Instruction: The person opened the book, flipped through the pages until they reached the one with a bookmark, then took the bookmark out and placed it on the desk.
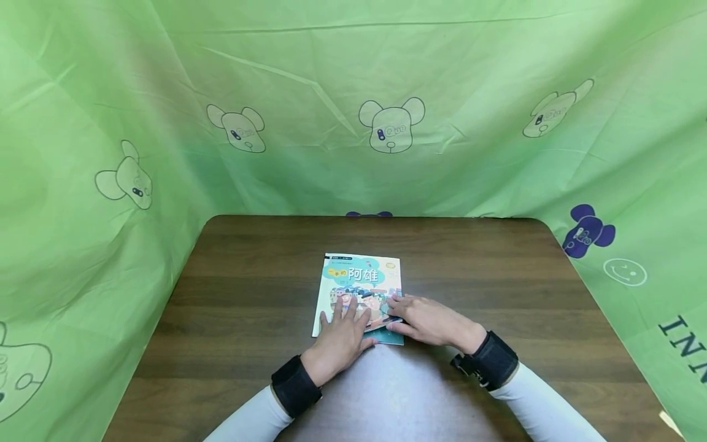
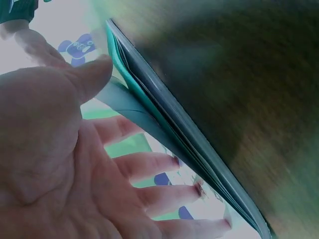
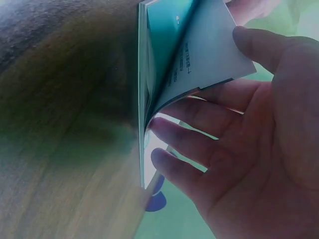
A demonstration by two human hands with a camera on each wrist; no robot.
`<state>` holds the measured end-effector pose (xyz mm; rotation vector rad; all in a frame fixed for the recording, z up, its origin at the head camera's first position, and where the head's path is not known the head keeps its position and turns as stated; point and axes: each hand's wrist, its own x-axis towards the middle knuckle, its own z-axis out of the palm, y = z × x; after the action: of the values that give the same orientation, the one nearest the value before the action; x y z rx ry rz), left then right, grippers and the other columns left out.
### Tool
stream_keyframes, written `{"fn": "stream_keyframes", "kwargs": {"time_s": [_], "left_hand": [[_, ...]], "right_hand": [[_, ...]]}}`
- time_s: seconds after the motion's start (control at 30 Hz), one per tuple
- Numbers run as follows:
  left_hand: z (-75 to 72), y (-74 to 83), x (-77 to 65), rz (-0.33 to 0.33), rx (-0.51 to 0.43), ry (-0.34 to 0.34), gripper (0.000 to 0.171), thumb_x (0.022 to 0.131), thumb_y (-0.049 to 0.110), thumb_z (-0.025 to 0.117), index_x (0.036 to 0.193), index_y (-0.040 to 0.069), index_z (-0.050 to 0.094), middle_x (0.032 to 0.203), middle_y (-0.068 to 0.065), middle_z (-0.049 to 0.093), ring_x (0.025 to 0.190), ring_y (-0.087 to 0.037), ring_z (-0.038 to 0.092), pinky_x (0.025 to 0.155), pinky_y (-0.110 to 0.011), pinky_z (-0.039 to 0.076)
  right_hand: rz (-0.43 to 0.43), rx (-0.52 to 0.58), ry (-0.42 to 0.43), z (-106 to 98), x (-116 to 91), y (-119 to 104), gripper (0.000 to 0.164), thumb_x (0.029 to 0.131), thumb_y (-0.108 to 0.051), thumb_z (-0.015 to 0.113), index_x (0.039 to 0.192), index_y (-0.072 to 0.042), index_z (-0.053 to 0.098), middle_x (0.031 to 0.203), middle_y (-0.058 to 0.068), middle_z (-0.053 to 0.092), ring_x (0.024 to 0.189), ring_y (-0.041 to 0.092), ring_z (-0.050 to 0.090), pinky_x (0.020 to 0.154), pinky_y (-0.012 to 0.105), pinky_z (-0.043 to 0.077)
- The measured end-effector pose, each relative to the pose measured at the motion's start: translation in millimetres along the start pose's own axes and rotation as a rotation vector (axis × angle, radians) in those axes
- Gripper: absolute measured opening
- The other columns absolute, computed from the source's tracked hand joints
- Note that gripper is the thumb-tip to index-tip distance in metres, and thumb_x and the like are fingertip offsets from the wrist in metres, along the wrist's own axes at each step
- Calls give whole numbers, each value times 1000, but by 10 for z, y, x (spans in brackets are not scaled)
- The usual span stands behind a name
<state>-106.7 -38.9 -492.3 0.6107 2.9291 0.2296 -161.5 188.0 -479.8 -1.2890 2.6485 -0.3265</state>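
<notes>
A thin picture book [image 1: 353, 276] with a light blue and white illustrated cover lies on the table, its front cover bent up at the lower right corner. My right hand [image 1: 428, 320] pinches that corner: in the right wrist view the thumb [image 3: 259, 47] is on the cover's printed inner side [image 3: 209, 55], the fingers on its outer face. A teal page shows under the lifted cover. With fingers spread and straight, my left hand [image 1: 338, 345] rests on the lower left of the cover, its thumb near the bottom edge.
The brown wooden table [image 1: 248, 276] carries the book near its middle. Green cloth [image 1: 309, 73] printed with cartoon bear heads hangs behind the table and along both sides. A small pale object [image 1: 670, 423] shows at the table's near right edge.
</notes>
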Motion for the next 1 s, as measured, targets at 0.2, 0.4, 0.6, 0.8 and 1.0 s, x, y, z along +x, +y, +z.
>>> {"fn": "stream_keyframes", "kwargs": {"time_s": [0.2, 0.4, 0.6, 0.8, 1.0], "left_hand": [[1, -4, 26, -1, -1, 26, 52, 99, 46, 47, 142, 18, 55, 149, -17, 47, 137, -45, 37, 93, -70, 41], [-10, 2, 24, -10, -5, 23, 47, 101, 42, 43, 141, 19, 56, 148, -16, 49, 137, -44, 38, 92, -70, 41], [-46, -36, 31, -20, -66, 7, 43, 103, 39, 39, 139, 20, 53, 149, -14, 49, 137, -43, 39, 92, -70, 41], [-80, -95, 46, -39, -137, -19, 50, 104, 39, 36, 147, 16, 46, 148, -13, 50, 137, -41, 39, 95, -69, 40], [-74, -170, 51, -2, -257, 56, 56, 104, 37, 38, 155, 13, 32, 141, -18, 55, 131, -42, 47, 96, -65, 42]], "right_hand": [[10, 22, 37, 19, 6, 15, 57, 101, -47, 41, 126, -3, 67, 135, 19, 60, 128, 33, 53, 103, 47, 43], [21, 28, 64, 24, -29, 16, 61, 100, -51, 41, 128, -3, 65, 134, 18, 61, 125, 31, 55, 102, 46, 45], [73, -16, 160, -2, -88, 35, 63, 91, -52, 59, 128, -1, 62, 128, 16, 64, 118, 27, 60, 96, 43, 50], [199, -91, 217, -2, -141, 65, 75, 90, -51, 60, 134, 9, 55, 136, 27, 57, 121, 35, 58, 93, 47, 51], [232, -131, 182, 35, -131, 51, 74, 89, -52, 60, 131, 9, 58, 137, 29, 55, 120, 39, 58, 93, 50, 50]]}}
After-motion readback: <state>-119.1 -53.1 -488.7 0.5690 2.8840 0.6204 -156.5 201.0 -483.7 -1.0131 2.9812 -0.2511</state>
